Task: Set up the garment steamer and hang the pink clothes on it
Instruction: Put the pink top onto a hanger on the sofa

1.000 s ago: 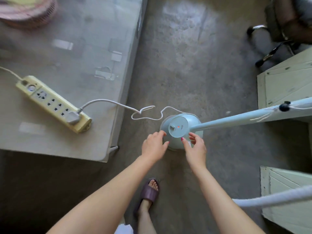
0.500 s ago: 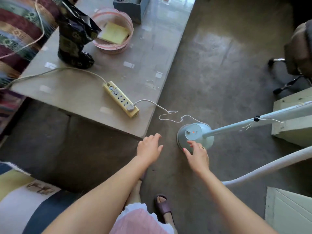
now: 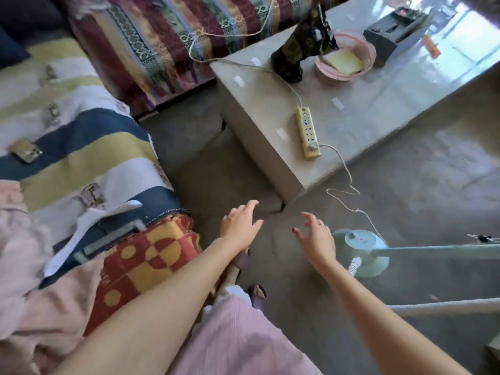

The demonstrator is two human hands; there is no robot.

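**Both hands hovering empty above the floor, steamer base just to the right**

Nearest the camera: wearing a pink skirt (image 3: 238, 339), its lower part cut off by the bottom edge. Peeking out beyond the hem, a foot in a dark sandal (image 3: 258, 292); a second foot mostly hidden under the left forearm.

Reaching forward with the left hand (image 3: 239, 226), fingers spread and nearly straight, gripping nothing, hanging above the bare concrete floor (image 3: 405, 190). Holding out the right hand (image 3: 315, 240) likewise, fingers loosely splayed and slightly bent, empty, a ring showing on one finger; sitting just beside the steamer base (image 3: 361, 251) without touching it, part of that base being covered by the wrist.

Standing on the floor at right: the pale blue steamer base with a knob and a small red dot on top, too small to read. Running off the right edge, its pole (image 3: 438, 251), the upper end cut off. Crossing lower right, a white hose (image 3: 443, 307), also cut off, plugging into the base at a ribbed collar.

Lying at far left on the striped sofa cover (image 3: 89, 150): pink clothes (image 3: 24, 266), blurred and partly out of frame.

Farther off: trailing a thin white cord (image 3: 343, 185) from the base up to a yellow power strip (image 3: 307, 133) on the low table (image 3: 365, 115). Sitting beyond on the table, a dark patterned bag (image 3: 297, 50) and a pink basket (image 3: 345, 59), both smeared by motion blur.
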